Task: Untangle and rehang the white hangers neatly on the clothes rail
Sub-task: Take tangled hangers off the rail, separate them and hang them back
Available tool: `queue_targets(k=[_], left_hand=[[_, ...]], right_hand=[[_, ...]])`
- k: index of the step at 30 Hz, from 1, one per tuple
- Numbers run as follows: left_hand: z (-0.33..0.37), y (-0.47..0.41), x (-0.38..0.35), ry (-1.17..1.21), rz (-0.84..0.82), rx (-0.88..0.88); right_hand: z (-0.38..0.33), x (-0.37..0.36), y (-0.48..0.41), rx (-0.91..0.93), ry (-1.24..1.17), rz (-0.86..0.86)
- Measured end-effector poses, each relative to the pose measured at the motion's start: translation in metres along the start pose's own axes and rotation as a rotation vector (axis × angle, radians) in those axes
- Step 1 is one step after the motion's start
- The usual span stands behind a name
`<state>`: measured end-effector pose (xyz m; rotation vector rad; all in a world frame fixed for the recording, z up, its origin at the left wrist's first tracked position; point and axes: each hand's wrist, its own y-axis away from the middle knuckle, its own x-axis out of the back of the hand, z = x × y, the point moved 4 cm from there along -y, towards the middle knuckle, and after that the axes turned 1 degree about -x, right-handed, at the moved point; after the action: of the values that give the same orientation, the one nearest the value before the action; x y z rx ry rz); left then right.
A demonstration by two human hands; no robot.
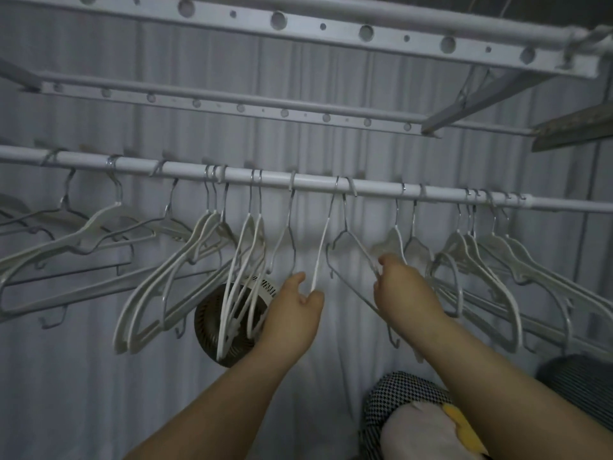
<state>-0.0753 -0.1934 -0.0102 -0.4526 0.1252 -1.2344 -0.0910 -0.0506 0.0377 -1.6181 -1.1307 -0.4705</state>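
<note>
step: untangling | left hand [293, 305] pinching thin white wire hanger [322, 251] | right hand [403, 295] pinching neighbouring white hanger [360, 247] | next: likely spacing both along white metal rail [315, 182]

Matt white plastic hangers [185, 260] with metal hooks, smooth painted rail [298, 180], pleated cloth curtain [83, 393]

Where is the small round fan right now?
In the head view the fan sits left of centre, below the clothes rail, behind a bunch of white hangers, beside the left hand.
</note>
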Motion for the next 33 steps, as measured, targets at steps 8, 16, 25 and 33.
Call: queue_targets(k=[8, 16, 25, 33], left_hand=[[0.010, -0.007, 0.002, -0.219, -0.028, -0.070], [0.022, -0.001, 0.008, -0.446, 0.063, -0.168], [0.027, 0.006, 0.021, -0.448, 0.176, -0.278], [0.034, 0.021, 0.034, -0.378, 0.181, -0.328]], right_hand=[[0.031, 0.009, -0.003, -0.056, 0.102, 0.049], [0.036, 0.011, 0.001, -0.004, 0.163, 0.047], [0.031, 0.011, -0.001, 0.018, 0.153, 0.029], [0.037, 0.004, -0.006, 0.070, 0.167, 0.066]])
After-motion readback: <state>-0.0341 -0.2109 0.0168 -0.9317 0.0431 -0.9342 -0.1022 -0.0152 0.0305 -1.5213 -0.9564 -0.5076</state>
